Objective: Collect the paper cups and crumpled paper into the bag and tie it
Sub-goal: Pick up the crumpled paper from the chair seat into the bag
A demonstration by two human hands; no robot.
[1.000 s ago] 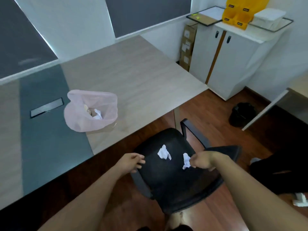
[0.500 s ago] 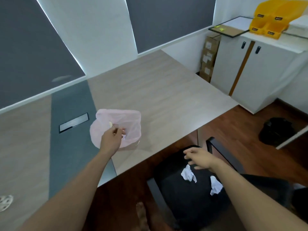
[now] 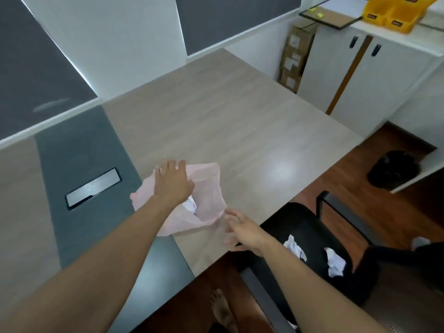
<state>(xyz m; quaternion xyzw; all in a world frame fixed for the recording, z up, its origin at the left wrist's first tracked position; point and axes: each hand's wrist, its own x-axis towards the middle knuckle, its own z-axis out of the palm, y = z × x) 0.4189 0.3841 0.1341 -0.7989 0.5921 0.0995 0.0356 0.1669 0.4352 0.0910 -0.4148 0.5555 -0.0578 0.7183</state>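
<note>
A thin pink plastic bag [image 3: 209, 188] lies on the wooden table [image 3: 240, 121] near its front edge, mouth facing me, with white crumpled paper [image 3: 190, 205] showing inside. My left hand [image 3: 171, 181] rests on the bag's top left rim with fingers stretched out; whether the thumb hooks the rim is unclear. My right hand [image 3: 240, 230] hovers just off the bag's lower right corner, fingers spread, holding nothing. Two more crumpled paper balls, one nearer me [image 3: 295, 247] and one to its right [image 3: 336, 261], lie on the black chair seat [image 3: 310, 227] beside the table. No paper cup is visible.
A metal cable hatch [image 3: 92, 188] sits in the table's dark strip to the left. A white cabinet [image 3: 384, 75] with yellow bins [image 3: 394, 13] and stacked cardboard boxes [image 3: 296, 54] stands at the right. A black waste bin [image 3: 394, 171] is on the wooden floor.
My left hand slid further over the bag's top. My right hand left the chair and moved up towards the bag's right corner. The view shifted towards the table.
</note>
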